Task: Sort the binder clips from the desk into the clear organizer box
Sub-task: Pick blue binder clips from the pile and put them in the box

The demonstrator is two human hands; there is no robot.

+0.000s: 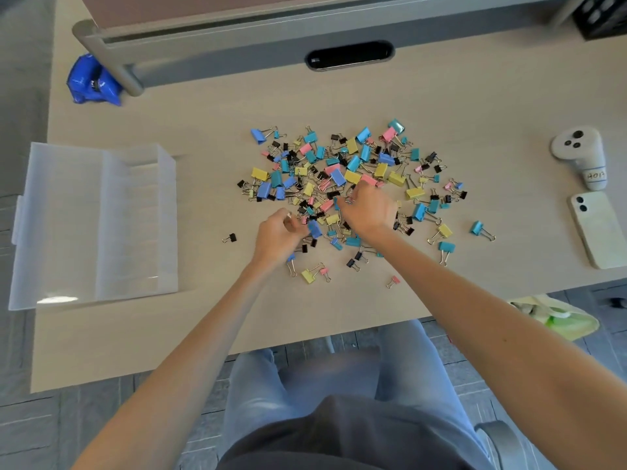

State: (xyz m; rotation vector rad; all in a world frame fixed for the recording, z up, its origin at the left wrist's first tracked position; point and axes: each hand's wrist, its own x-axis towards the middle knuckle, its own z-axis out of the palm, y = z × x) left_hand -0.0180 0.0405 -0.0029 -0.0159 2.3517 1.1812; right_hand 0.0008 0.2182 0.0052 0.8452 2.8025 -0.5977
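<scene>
I'm leaning over the counter [203, 334], which is spreading wide under both my arms. Well off to the left of my fingers, the clear organizer box [98, 225] is lying open with its lid flat beside it, and as far as I can see its compartments are holding nothing yet. The heap of binder clips [342, 178] is sitting right under and beyond my fingers: blue, teal, yellow, pink and small black ones, all mixed, with strays trailing out toward me and to the right.

My left hand [276, 235] is curling at the near left edge of the heap, fingers bent inward; something small may be pinched there, but I cannot tell what they are closing on. My right hand [368, 208] is digging into the middle of the heap, fingers curled down among the clips; whether they are gripping one is hidden too.

So I'm judging this as the very start: picking out the first clips. The next move is calling for a clean pinch on clips of one kind, then a long carry leftward to one compartment.

Far right of my fingers, a white controller [582, 154] is wearing a handwritten label, too blurred to read, with a white phone [599, 228] just below it.
</scene>
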